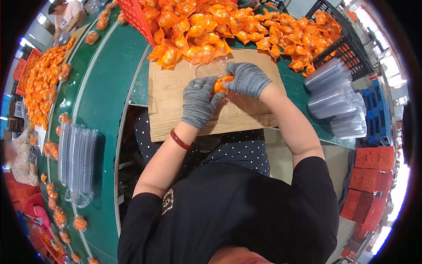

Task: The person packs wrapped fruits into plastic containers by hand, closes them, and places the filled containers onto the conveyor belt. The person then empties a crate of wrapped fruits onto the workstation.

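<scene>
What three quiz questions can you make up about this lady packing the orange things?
1. True or false: both hands, left hand and right hand, wear grey gloves.
2. What do the hands hold between them? A) a wrapped orange piece B) a red crate C) a knife
3. What does the left wrist wear?

Key: 1 true. 2 A. 3 a red bracelet.
</scene>
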Tool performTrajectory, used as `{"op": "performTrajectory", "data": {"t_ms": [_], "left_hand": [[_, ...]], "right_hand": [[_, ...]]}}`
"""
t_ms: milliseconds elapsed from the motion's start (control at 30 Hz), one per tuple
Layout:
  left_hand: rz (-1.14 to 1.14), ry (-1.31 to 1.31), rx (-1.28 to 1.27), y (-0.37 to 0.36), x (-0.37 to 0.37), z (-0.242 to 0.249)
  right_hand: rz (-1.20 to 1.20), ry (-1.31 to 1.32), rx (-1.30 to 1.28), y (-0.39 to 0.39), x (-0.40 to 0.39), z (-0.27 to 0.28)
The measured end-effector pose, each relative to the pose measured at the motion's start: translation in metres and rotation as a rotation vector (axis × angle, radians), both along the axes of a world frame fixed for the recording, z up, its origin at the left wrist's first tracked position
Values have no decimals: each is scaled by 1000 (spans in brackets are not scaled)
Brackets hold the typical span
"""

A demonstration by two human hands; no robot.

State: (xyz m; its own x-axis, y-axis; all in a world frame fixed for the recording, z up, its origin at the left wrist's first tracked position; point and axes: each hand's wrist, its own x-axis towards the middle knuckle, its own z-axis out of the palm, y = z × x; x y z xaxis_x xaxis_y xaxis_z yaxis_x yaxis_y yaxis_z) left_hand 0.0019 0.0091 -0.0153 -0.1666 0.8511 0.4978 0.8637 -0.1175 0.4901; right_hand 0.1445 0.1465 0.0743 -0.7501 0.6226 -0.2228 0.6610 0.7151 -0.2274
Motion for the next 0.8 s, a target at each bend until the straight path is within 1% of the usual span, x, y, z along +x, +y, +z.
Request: {"op": "performTrajectory", "data": {"t_ms": [67,167,267,300,400,433,533,567,667,733,767,800], "left_hand": [[-7,18,-13,2,-5,1],[-29,40,-26,-1,-8,3],[-27,33,17,-1,-8,-6],[-21,33,1,-4,-4,-6],[-5,53,-7,-1,2,2],[0,65,-2,-2,3,0],[13,64,-10,-1,2,-4],[22,60,1,-2,3,-8],[-14,-15,-10,-5,1,-8],[-49,-53,-15,-6,-1,-5],[-98,-133,22,-5,-7,-9],[-4,-250,46,-1,-17,-12]], "right_hand": [[-24,210,22,12,3,-19],[38,473,-63,11,21,-36],[-70,300,-165,-7,23,-1],[-65,212,-15,-7,19,-13],[-90,182,85,-9,8,-23],[-66,117,47,-4,6,-19],[-77,305,30,-8,14,-34],[-82,263,-66,-11,16,-30],[-162,293,215,-63,10,-11],[-203,391,197,-65,9,-32],[-223,437,188,-64,10,-42],[-201,434,212,-62,11,-45]]}}
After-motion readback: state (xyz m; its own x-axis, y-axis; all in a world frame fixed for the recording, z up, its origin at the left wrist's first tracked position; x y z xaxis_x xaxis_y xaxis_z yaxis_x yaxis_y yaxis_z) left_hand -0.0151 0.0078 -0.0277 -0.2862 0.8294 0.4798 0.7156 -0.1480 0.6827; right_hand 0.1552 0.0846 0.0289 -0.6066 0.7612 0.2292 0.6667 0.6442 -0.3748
